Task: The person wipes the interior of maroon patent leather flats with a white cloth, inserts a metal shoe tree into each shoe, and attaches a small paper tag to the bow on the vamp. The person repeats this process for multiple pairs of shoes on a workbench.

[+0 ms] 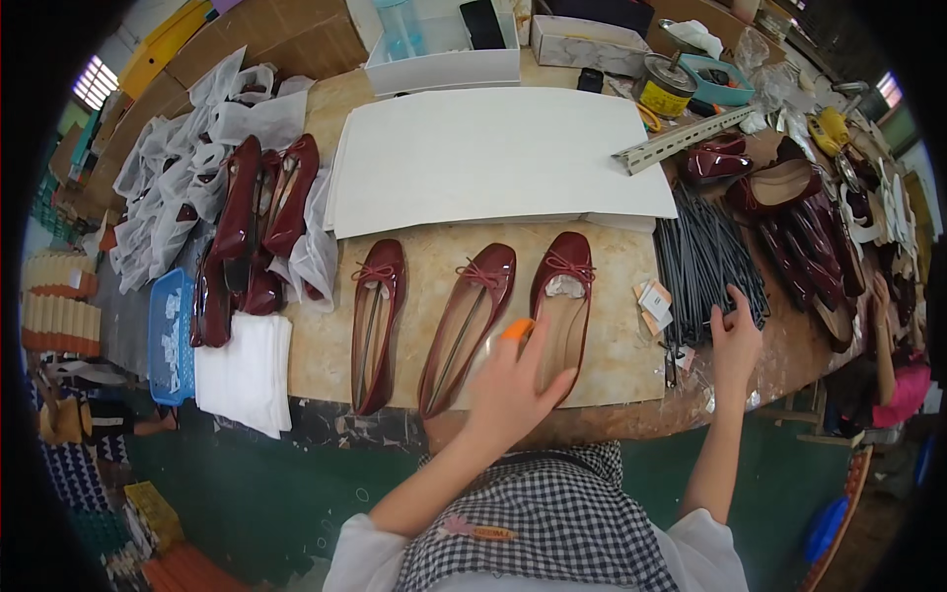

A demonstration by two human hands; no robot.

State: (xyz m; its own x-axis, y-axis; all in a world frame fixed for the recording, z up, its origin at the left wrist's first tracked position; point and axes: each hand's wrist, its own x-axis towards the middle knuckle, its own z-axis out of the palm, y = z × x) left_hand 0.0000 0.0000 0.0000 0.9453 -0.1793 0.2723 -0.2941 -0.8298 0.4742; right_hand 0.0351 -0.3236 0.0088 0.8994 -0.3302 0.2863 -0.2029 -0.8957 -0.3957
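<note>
Sheets of white card [498, 158], in a broad stack, mark the middle of the table, and three burgundy flats lie on their near side, toes toward them. The left shoe [383, 331] and middle shoe [464, 321] each hold a thin dark rod lengthwise; the right shoe [565, 306] has a pale wad at its toe. Strips of tabletop [324, 365] run between these shoes, widest between left and middle, and their heels lie near the table's front edge.

The left hand [515, 387], on the near side of the card, reaches over the right shoe's heel half with thumb and forefinger spread wide; an orange band [517, 330] circles one finger. Whether it touches the shoe I cannot tell. The right hand [735, 340], beyond the card's near right corner, is at the near end of a heap of black rods [702, 242]; its fingers are parted and bent, but whether they pinch a rod I cannot tell.

The tabletop is tan and mottled. Left of the card lie shoes in white wrapping [178, 202], a blue basket [156, 335] and white cloths [243, 375]; right of it, piled burgundy shoes [801, 242]. Behind it stands a white box [444, 75]. Green floor [266, 483] shows nearer than the card, past the table edge.
</note>
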